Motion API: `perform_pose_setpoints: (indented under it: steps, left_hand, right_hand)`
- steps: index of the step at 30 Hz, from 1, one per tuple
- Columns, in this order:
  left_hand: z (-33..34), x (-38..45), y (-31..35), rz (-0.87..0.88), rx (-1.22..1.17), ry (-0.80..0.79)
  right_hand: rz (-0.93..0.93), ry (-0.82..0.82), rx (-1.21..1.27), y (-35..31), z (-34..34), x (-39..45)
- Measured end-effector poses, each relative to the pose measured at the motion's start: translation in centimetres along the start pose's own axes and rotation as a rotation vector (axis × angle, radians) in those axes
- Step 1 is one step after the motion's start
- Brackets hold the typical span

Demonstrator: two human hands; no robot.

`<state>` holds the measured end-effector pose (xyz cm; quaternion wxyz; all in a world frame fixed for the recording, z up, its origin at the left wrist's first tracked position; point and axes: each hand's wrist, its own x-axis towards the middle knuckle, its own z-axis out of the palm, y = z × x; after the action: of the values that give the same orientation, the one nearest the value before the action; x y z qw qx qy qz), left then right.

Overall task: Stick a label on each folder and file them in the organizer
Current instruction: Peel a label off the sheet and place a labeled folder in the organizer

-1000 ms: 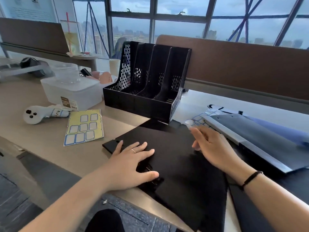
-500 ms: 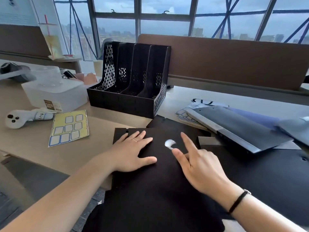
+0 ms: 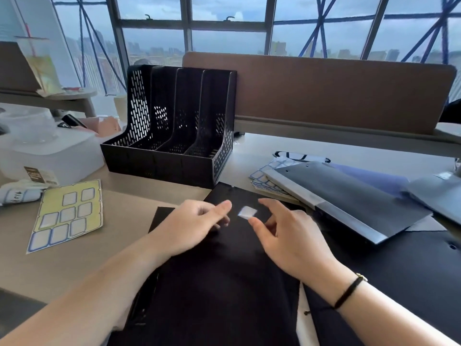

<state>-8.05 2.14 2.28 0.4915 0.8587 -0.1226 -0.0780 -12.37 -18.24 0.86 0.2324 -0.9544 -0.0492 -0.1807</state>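
Now, starting well left of the black folder (image 3: 219,275), a white plastic box (image 3: 50,156) sits on the desk (image 3: 74,265), and nearer the folder a yellow label sheet (image 3: 68,214) lies flat with its blue-edged stickers. Beyond the folder's far edge stands the black organizer (image 3: 174,136), four upright slots, nothing in them that I can see.

My left hand (image 3: 192,223) hovers over the folder's upper left part, fingers loosely bent, the grip holding nothing; the fingertips are blurred, so I can't tell whether they touch the cover. Just right of those fingers a small white label (image 3: 247,212) sits on the folder's black cover, near its far end. It looks slightly lifted or blurred at one corner, and I can't say it lies fully flat.

My right hand (image 3: 287,233) is on the label's other side, fingers spread and relaxed, thumb tip just beside the label, its grip slack and holding nothing. A black band circles that wrist.

Right of the folder, a stack of more label sheets (image 3: 262,178) peeks out from under a grey folder with a pale spine (image 3: 349,198), and further right lie a blue folder (image 3: 374,177) and another grey one (image 3: 439,193).
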Motion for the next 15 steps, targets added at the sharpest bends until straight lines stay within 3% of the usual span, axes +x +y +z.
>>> perform_pose_setpoints:
  steps: [3, 7, 11, 15]
  left_hand:
    - [1.2, 2.6, 1.2, -0.089, -0.231, -0.036]
    - [2.5, 5.3, 1.7, -0.157, -0.298, -0.046]
    - [2.8, 7.0, 1.3, -0.131, -0.151, -0.036]
    - [2.6, 8.0, 0.6, -0.047, 0.085, -0.092]
  right_hand:
    - [0.021, 0.046, -0.064, -0.1, 0.6, 1.8]
    - [0.017, 0.052, -0.164, 0.1, 1.5, 3.3]
    - [0.122, -0.102, -0.132, 1.8, 0.7, 4.9]
    - [0.252, -0.178, 0.209, 3.7, 0.2, 7.0]
